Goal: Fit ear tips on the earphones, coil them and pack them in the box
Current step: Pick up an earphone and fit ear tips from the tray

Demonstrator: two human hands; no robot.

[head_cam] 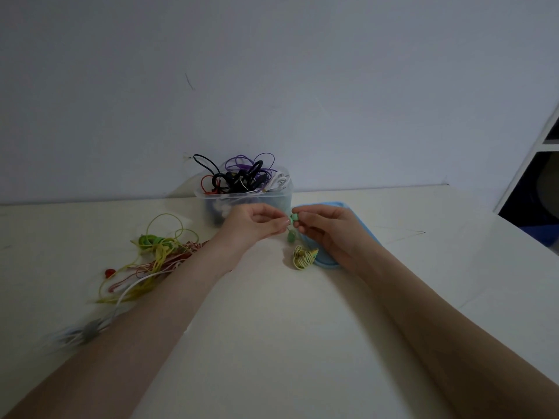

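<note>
From the head view, the person has both arms stretched over the pale table [272,343], and the 2 hands meet just in front of the box [211,204]. The right hand [325,228] pinches a small green earbud [295,218] between thumb and forefinger, with the open end turned toward the other hand. The left hand [255,223] has its fingertips closed together right beside the bud; I think it holds an ear tip, but the tip is too small to see, so I cannot be sure. Holding the bud so high and close seems to me for a better look at this fine work.

A second green bud [291,236] hangs below the hands on its wire. Under it lies a yellow coil [304,257], touching the blue lid [357,234], perhaps kept near for packing.

The clear box stands against the wall and is already full of black, purple, red and white cables [242,175]. At the left, a loose tangle [154,258] of yellow, red and white earphones lies partly under the left forearm. I judge the fitting step is in progress.
</note>
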